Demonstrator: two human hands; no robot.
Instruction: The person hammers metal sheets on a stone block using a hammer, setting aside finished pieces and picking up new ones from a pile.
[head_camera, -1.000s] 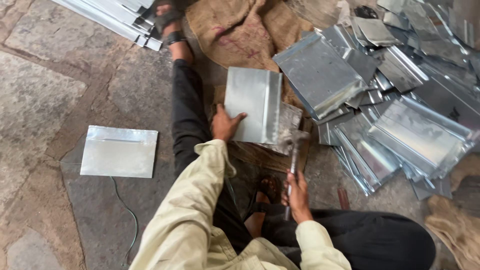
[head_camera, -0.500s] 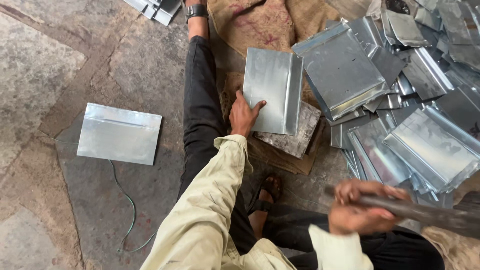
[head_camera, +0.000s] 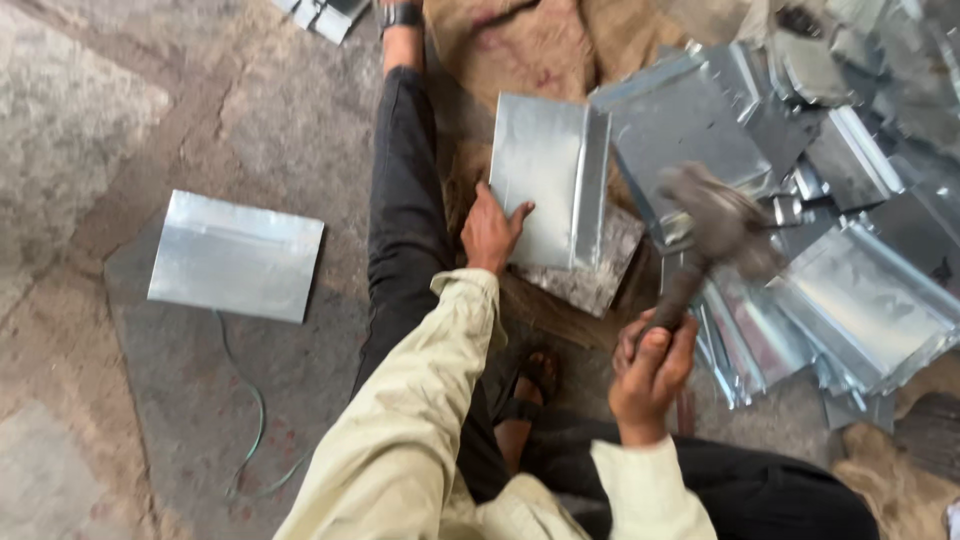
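R hand (head_camera: 652, 370) grips the hammer (head_camera: 718, 228) by its handle, fist clenched; the head, blurred, is now up over the pile of bent sheets (head_camera: 850, 290), not off to the side as half a sec ago. L hand (head_camera: 492, 228) stays flat, fingers spread, pinning the folded metal sheet (head_camera: 548, 182) on the stone block (head_camera: 592, 272) betw. the legs. Sheet hasn't shifted; looks like mid-swing. Another flat sheet (head_camera: 238, 256) lies on the floor, well apart to the left.
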